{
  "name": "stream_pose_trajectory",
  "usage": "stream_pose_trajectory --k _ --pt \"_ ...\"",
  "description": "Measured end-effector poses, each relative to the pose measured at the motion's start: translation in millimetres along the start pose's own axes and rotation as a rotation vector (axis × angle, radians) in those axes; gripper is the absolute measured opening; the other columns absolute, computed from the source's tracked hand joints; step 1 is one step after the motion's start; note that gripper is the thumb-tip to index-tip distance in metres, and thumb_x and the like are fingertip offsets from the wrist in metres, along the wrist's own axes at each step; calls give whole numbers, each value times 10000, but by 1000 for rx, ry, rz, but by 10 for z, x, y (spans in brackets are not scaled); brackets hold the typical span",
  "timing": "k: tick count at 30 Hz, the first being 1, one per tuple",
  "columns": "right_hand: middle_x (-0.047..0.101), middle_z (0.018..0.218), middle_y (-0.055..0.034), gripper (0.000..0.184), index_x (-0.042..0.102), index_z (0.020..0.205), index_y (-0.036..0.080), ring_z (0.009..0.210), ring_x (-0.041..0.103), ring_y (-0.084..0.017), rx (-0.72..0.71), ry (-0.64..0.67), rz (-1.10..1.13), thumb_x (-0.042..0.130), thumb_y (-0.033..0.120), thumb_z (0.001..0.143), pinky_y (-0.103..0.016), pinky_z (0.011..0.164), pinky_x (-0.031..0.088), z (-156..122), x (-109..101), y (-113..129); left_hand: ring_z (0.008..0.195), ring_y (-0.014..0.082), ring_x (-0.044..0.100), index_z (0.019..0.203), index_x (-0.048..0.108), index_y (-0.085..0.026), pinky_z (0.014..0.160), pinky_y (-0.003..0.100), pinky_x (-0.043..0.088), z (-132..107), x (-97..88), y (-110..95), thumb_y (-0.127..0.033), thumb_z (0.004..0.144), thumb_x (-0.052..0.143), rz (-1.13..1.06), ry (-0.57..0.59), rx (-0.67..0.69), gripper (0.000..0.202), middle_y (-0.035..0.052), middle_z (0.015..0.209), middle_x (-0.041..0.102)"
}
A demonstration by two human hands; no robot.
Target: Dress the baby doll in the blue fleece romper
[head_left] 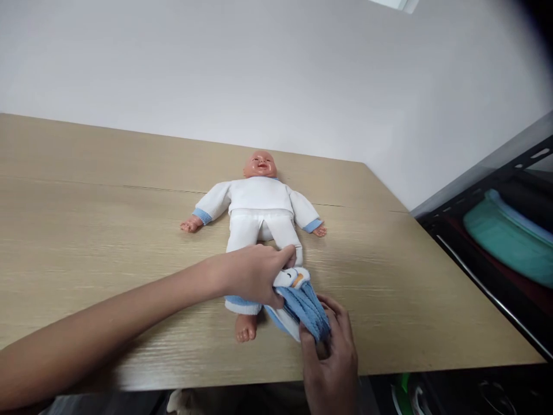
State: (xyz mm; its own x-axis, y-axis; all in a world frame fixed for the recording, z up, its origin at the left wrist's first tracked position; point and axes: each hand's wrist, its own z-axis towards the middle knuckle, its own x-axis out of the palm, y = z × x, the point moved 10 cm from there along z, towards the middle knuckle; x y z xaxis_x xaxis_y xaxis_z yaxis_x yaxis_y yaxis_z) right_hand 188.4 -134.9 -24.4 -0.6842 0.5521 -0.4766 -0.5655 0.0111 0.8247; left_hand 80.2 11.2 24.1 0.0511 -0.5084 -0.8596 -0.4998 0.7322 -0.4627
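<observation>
A baby doll (260, 207) in a white suit with blue cuffs lies face up on the wooden table (95, 219), head toward the wall. My left hand (253, 274) reaches across its legs and pinches a blue and white sock (302, 302) at the doll's right-side foot. My right hand (330, 351) comes from below and grips the blue end of the same sock. That foot is hidden by the sock and my hands. The doll's other foot (246, 327) is bare.
A white wall (276, 69) stands behind the table. To the right is a dark metal rack (484, 242) holding a teal item (505, 239). Something green and white (404, 395) sits on the floor below the table's front edge.
</observation>
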Motion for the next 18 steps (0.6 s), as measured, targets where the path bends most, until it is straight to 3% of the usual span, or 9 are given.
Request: stream_pose_trajectory --k 4,7,11,16,18 --pt "753 1247 -145 380 704 1286 206 1140 722 -338 214 150 168 637 400 967 -466 965 606 -60 150 -303 803 293 677 1206 486 -238 671 343 406 -10 29 8 -435 767 832 -35 -21 13 593 21 898 673" --pt "791 1222 -134 386 729 1266 219 1119 750 -333 391 214 400 646 470 985 -474 991 621 -113 298 -428 851 275 676 1178 474 -225 705 334 431 -29 16 27 -374 768 861 -153 -17 26 584 21 941 670" --pt "814 1142 -103 315 749 1204 239 1035 776 -318 405 203 576 711 410 941 -451 911 656 -62 400 -401 907 255 670 1153 469 -224 759 330 457 -83 -39 72 -278 753 883 -349 -11 20 578 10 987 660" --pt "789 972 -46 183 705 1061 249 928 761 -261 373 245 632 722 235 879 -401 903 650 79 479 -233 1023 264 690 1168 478 -220 859 365 505 -182 -127 81 -213 778 802 -616 -74 56 507 35 1103 692" --pt "773 968 -23 249 654 1056 259 917 757 -234 363 245 684 742 185 835 -371 904 647 130 497 -158 1081 277 682 1163 495 -219 900 382 512 -217 -156 98 -193 770 779 -668 -124 77 485 49 1148 692"
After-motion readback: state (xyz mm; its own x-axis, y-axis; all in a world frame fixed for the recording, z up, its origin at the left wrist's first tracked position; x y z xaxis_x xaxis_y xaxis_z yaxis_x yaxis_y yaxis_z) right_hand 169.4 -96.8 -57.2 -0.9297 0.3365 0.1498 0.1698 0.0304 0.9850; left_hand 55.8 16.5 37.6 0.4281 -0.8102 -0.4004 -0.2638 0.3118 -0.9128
